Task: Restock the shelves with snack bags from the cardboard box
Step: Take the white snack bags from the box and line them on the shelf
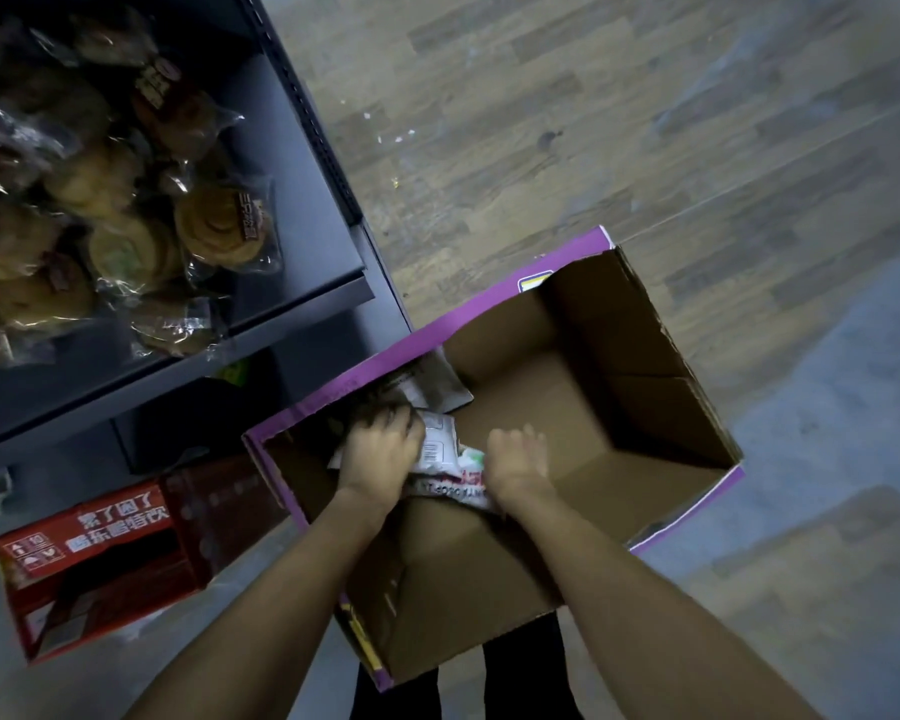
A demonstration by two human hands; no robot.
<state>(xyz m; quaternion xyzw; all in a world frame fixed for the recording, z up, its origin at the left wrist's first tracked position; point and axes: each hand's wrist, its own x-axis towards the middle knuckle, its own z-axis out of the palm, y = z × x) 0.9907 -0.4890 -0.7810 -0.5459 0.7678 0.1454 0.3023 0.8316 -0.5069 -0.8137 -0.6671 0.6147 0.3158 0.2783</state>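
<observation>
My L hand (383, 449) & R hand (515, 459): fingers curled round snack bags (440, 452) betw. them. 2-handed grip, I judge, so the bundle lifts clear of cardboard box (671, 330) intact.

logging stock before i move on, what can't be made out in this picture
1. How many snack bags remain in the cardboard box: head view, the left hand and right hand gripping them cover the pile.
2. Print on those bags: head view, blurred and too small.
3. Pastry packs on the shelf: head view, cut off by the left edge and dark.
</observation>
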